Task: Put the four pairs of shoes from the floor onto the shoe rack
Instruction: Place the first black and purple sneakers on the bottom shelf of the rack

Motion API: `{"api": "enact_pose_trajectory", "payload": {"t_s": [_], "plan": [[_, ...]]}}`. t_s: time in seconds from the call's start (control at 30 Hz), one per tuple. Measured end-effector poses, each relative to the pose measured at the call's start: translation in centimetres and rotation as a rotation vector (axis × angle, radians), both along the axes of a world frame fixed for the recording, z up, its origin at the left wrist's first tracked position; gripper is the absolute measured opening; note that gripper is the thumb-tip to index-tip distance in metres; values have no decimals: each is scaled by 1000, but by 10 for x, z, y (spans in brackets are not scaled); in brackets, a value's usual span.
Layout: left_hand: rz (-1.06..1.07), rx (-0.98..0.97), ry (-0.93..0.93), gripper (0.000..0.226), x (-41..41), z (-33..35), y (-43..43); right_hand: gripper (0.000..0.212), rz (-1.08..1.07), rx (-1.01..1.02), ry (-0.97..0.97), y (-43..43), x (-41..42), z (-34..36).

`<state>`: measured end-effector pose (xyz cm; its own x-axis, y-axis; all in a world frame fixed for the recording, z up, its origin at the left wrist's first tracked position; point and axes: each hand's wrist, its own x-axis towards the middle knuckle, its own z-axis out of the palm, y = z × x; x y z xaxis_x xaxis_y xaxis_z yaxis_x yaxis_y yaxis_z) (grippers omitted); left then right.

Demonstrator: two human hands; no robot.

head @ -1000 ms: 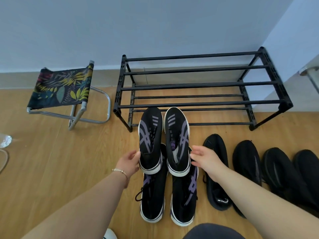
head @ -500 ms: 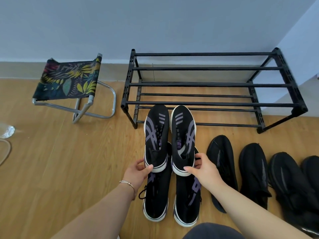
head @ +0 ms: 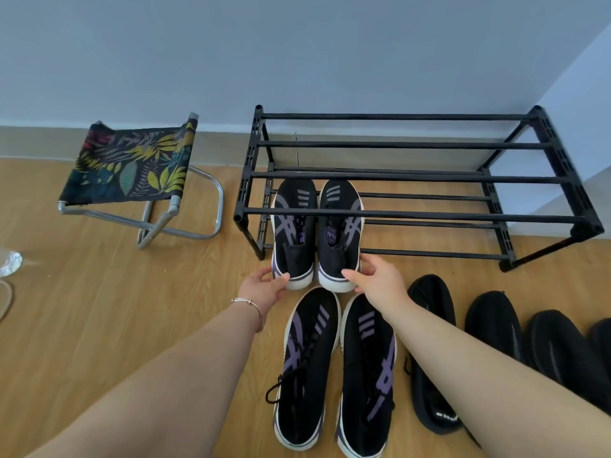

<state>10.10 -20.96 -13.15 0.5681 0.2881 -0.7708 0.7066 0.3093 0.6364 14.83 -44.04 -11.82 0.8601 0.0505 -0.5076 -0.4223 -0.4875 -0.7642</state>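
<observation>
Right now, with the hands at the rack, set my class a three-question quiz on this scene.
1. True or false: the held pair of sneakers is going onto the lower tier of the shoe rack.
2. Which hand wears a bracelet? A) left hand B) right hand
3. What stands left of the rack?

Key: 1 true, their toes lie under the top tier's front bars. 2 A. 3 a folding stool with a leaf-print seat.

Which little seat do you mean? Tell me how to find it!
Find the black shoe rack against the wall; the folding stool stands on the wooden floor just left of it. It is the only thing with a bright leaf-print fabric seat and shiny metal tube legs.
</observation>
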Motion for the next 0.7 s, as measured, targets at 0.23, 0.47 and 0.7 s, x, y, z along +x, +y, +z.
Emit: {"api": "enact_pose_trajectory", "payload": {"t_s": [0.23,0.47,0.7], "plan": [[-100,193,-2,55,53,-5,11,74,75,-49,23,19,38,-1],[-185,328,6,48,62,-8,5,72,98,-141,7,28,54,-2],[-333,533,63,52,56,8,2,72,207,-262,-20,24,52,3]]}}
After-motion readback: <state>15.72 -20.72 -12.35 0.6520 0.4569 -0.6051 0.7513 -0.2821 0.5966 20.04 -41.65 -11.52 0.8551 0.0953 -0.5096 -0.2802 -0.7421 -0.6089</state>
